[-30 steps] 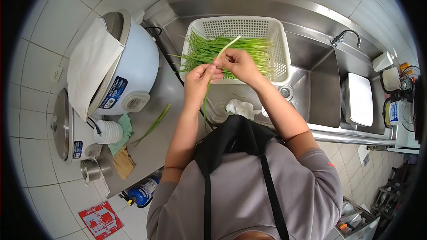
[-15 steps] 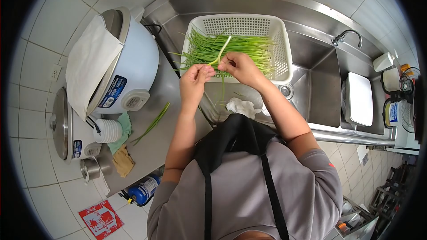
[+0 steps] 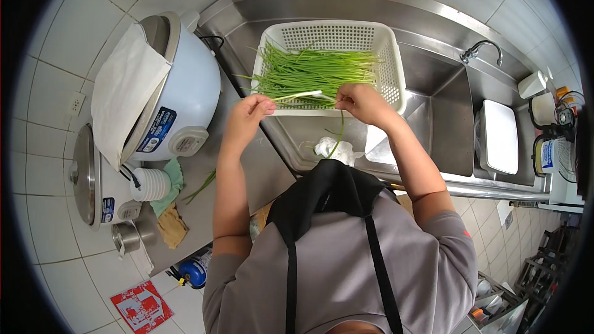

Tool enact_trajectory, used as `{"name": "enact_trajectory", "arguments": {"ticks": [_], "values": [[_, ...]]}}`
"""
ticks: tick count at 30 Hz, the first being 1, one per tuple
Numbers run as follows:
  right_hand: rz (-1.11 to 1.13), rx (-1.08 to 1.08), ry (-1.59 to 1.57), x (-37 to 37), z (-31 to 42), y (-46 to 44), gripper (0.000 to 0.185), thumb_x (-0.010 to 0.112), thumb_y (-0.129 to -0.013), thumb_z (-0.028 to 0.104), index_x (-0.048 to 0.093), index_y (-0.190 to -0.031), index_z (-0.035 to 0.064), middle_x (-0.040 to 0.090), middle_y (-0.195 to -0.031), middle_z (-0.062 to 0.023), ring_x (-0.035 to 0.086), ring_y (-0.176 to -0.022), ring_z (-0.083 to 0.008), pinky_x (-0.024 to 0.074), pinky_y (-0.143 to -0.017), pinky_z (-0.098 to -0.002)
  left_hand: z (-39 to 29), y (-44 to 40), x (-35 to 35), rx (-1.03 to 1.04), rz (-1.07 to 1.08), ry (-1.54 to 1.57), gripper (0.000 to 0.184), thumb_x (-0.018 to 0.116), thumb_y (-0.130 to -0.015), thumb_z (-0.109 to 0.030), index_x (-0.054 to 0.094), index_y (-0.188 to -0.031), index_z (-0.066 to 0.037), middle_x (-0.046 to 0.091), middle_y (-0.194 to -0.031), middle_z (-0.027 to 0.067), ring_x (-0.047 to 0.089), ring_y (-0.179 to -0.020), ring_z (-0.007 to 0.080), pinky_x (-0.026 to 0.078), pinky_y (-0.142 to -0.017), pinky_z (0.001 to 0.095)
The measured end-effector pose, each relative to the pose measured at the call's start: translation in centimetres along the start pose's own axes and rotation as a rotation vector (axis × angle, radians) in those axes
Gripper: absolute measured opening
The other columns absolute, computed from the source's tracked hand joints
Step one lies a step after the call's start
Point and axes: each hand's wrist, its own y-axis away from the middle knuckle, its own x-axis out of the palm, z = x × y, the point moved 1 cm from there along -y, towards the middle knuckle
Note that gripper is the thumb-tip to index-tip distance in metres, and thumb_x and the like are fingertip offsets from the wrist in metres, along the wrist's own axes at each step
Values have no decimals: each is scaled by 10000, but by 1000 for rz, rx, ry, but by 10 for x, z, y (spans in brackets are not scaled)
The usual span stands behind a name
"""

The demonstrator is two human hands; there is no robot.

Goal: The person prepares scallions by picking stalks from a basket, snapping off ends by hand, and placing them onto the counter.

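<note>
Long green stalks (image 3: 315, 71) lie in a white perforated basket (image 3: 388, 55) over the sink. My left hand (image 3: 250, 114) is at the basket's near left corner, its fingers pinching a stalk with a white end (image 3: 297, 96) that points right. My right hand (image 3: 362, 104), by the near right part of the basket, pinches a thin green strand (image 3: 340, 136) that hangs down toward the black apron (image 3: 328, 198). A crumpled white piece (image 3: 337, 149) sits in the sink below the basket.
On the left counter stand a large rice cooker (image 3: 185, 93), a smaller cooker (image 3: 90, 176), stacked white cups (image 3: 150, 184) and cloths (image 3: 171, 226). More green stalks (image 3: 201, 187) lie beside my left forearm. The faucet (image 3: 481, 51) and a white lidded container (image 3: 499, 139) are at the right.
My hands have moved apart, the left one leftward and the right one rightward. The white-ended stalk has swung from upright to nearly level, and a green strand now hangs from my right hand.
</note>
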Motion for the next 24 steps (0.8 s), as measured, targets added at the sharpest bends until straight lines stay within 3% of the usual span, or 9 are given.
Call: {"name": "enact_trajectory", "arguments": {"ticks": [4,7,8,12,15,18,21,22,24], "values": [[-28,59,-85,-13,-9,2,151,632,-796,140,560,-776,8,510,-576,-46,476,-524,-123,389,-511,-278,2,-4,-11,-38,-139,122,200,497,-908,-211,558,-950,-26,626,-911,97,623,-814,169,496,-732,282],[-101,171,-517,-14,-6,-4,171,629,-817,183,562,-766,34,472,-563,26,407,-496,-71,327,-483,-255,-1,-11,2,-19,-171,315,204,477,-918,-223,537,-950,-31,622,-907,112,623,-822,174,505,-731,294],[-136,174,-709,-11,3,-5,169,617,-842,203,551,-774,63,390,-560,84,318,-472,-16,251,-429,-225,-1,-13,13,-6,-166,381,206,470,-921,-227,529,-950,-31,620,-903,118,623,-826,174,508,-732,297],[-126,120,-1136,11,12,-17,127,600,-854,194,545,-815,86,432,-589,78,282,-438,4,192,-392,-179,-2,-21,70,-24,-29,455,200,448,-931,-235,499,-926,-41,617,-834,102,611,-703,145,498,-627,255],[-129,174,-1102,12,17,-16,125,606,-844,166,540,-825,62,444,-580,44,335,-439,-32,246,-402,-200,-9,-21,83,-68,-24,354,193,436,-938,-237,487,-900,-54,581,-735,54,534,-547,95,446,-517,225],[-791,-16,-219,4,26,-7,100,617,-807,112,562,-861,48,463,-603,-10,429,-472,-114,344,-428,-264,-10,-22,79,32,-239,37,190,440,-939,-231,493,-881,-57,485,-639,-5,379,-466,54,350,-450,218],[-763,-336,204,-4,46,-4,181,621,-748,58,595,-927,63,469,-653,-51,500,-568,-193,422,-502,-328,-10,-23,71,238,-368,-148,189,453,-933,-208,506,-869,-38,486,-635,-11,391,-506,49,338,-466,215],[-678,-340,333,-3,53,-2,286,613,-688,37,621,-963,112,477,-714,-35,521,-652,-196,449,-531,-330,-15,-20,71,225,-364,-149,180,463,-928,-184,518,-878,-21,503,-657,-10,391,-538,44,328,-480,214],[-637,-414,374,0,57,-10,295,621,-683,36,638,-960,135,446,-686,-27,506,-621,-176,434,-506,-316,-21,-15,71,284,-388,-230,176,463,-928,-182,520,-891,-19,524,-684,-6,395,-540,42,329,-483,211]]}}
